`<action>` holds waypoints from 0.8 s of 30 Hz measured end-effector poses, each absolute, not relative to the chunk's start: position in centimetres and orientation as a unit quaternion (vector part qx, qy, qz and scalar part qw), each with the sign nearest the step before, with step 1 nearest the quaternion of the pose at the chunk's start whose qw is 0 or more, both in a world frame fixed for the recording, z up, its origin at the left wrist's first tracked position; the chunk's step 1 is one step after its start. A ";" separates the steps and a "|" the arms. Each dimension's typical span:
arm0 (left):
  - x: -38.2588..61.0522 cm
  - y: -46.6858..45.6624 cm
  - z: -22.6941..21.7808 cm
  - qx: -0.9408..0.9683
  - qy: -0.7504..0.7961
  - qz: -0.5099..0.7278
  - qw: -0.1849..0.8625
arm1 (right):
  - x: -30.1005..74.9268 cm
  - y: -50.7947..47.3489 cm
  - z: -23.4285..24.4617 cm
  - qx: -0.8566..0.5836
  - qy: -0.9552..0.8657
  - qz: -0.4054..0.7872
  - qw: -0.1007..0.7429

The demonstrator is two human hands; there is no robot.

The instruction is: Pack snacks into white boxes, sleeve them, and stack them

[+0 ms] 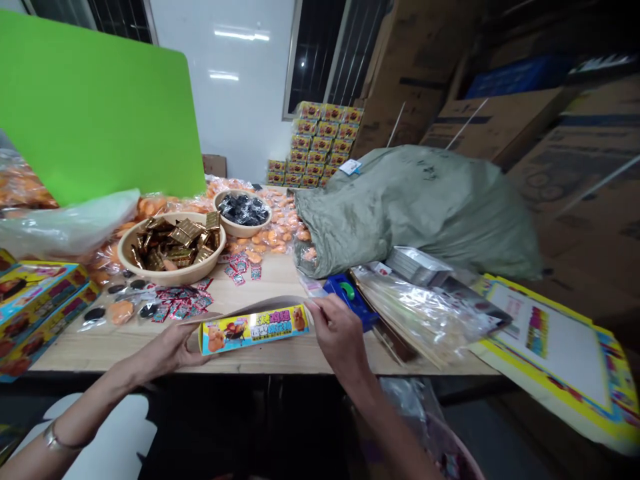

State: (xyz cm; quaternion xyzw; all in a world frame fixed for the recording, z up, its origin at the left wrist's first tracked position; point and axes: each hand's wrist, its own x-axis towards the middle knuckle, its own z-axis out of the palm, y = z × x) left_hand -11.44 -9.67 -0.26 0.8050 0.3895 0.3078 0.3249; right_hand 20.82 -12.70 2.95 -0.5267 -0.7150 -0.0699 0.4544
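My left hand (167,350) and my right hand (340,337) hold a long yellow printed cardboard box (253,329) above the front of the wooden table (115,350). The box lies flat, with cartoon pictures and coloured lettering on top. A tan lid or flap (245,308) rises behind it, running toward my left hand. My left hand grips the box's left end, partly hiding it, while my right fingers pinch its right end. A blue tape dispenser (349,301) sits just beyond my right hand.
A beige bowl of gold-wrapped pieces (170,250) and a smaller bowl of dark packets (243,213) stand among orange packets and small printed sachets (180,301). Stacked yellow boxes (317,143), a grey-green sack (415,213), a green board (90,107) and large cartons surround the table.
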 end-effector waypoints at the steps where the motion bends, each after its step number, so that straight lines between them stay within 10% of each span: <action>1: -11.3 -9.5 -0.1 0.813 0.394 0.296 0.309 | 20.6 -12.1 2.7 -0.528 -0.708 -0.067 0.464; 11: -11.0 -8.1 -1.0 0.768 0.469 0.247 0.359 | 19.4 -9.8 -0.9 -0.509 -0.688 -0.032 0.516; 18: -12.2 -9.0 1.0 0.683 0.440 0.426 0.399 | 20.2 -8.8 -3.1 -0.478 -0.680 0.181 0.526; 24: -11.2 -9.9 6.1 0.720 0.508 0.283 0.378 | 19.9 -7.6 -3.7 -0.475 -0.676 0.162 0.539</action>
